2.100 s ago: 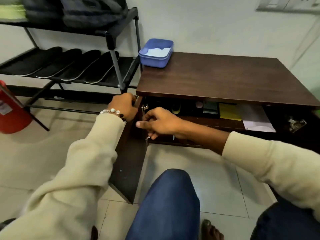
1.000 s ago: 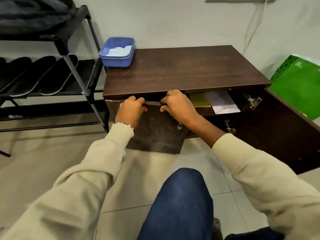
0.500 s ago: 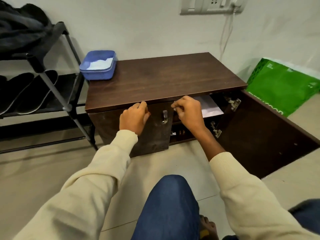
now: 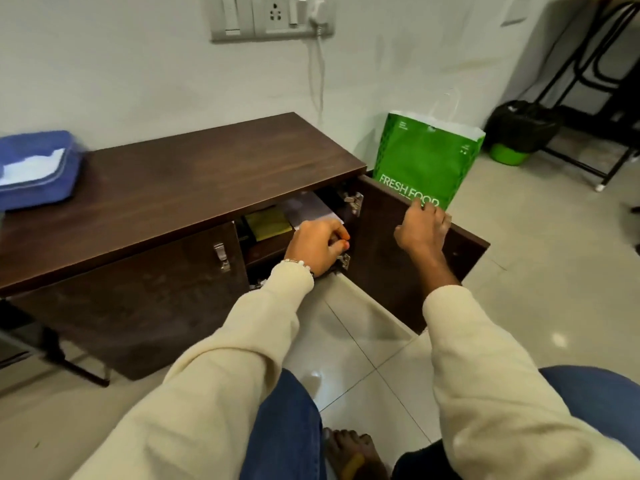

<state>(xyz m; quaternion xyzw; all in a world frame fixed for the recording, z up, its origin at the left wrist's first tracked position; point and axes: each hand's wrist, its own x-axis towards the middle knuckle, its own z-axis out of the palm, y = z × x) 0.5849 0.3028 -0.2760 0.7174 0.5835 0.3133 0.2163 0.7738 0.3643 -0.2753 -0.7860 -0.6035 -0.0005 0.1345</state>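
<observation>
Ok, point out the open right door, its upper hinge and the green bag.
right door [image 4: 377, 258], head view, on its dark inner face.
upper hinge [image 4: 354, 201], head view, on the metal plate at the door's top corner.
green bag [image 4: 427, 157], head view, middle of its printed front.

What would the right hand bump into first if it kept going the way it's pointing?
Most likely the green paper bag just behind the open door that the right hand holds; depth is unclear.
</observation>
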